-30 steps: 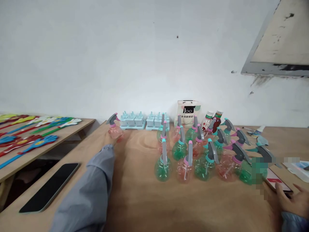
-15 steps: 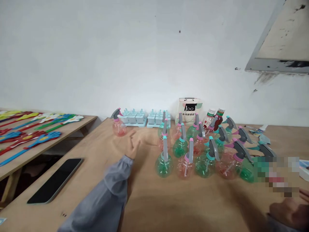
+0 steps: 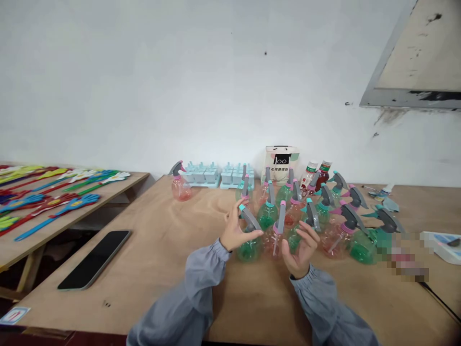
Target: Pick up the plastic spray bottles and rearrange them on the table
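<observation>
Several pink and green spray bottles [image 3: 326,211] with grey triggers stand in rows on the wooden table [image 3: 173,250]. My left hand [image 3: 235,232] is wrapped round the neck of the front-left green spray bottle [image 3: 248,249], just under its trigger head. My right hand [image 3: 300,250] hovers beside the front row with its fingers apart and slightly curled, close to another green bottle [image 3: 294,240], holding nothing. A pink bottle [image 3: 273,242] stands between the two hands. Both arms wear grey sleeves.
A lone pink spray bottle [image 3: 179,185] stands at the back left near two pale blue moulds [image 3: 201,174]. A white bag [image 3: 281,162] and drink bottles [image 3: 320,173] stand against the wall. A black phone [image 3: 95,259] lies left; coloured hand-shaped clappers [image 3: 54,194] cover the side table.
My left hand let go of the lone pink bottle at the back left and came right to grip the green bottle. My right hand moved in from the right edge.
</observation>
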